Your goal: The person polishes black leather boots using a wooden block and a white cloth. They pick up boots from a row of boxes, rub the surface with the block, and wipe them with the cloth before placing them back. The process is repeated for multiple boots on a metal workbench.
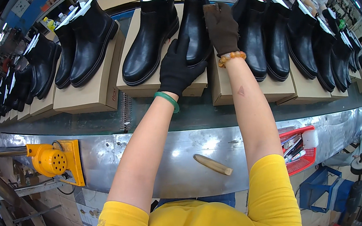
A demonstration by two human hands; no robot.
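A black leather ankle boot [195,21] with white paper in its shaft stands in front of me on a cardboard shoe box [198,84]. My left hand [180,68], in a black glove with a green bangle at the wrist, is cupped round the boot's toe. Its thumb lies along the toe's right side, its fingers along the left. My right hand [222,29], in a dark brown glove with a beaded bracelet, grips the same boot's right side near the ankle; its fingertips are partly hidden. A matching boot [151,36] stands on the box just left of it.
Rows of boxed black boots [90,41] line the conveyor [190,112] on both sides. On the metal ledge [177,176] lies a tan, tapered wooden-looking tool [213,164]. A yellow machine part [53,160] sits at left, a red basket [303,162] of small items at right.
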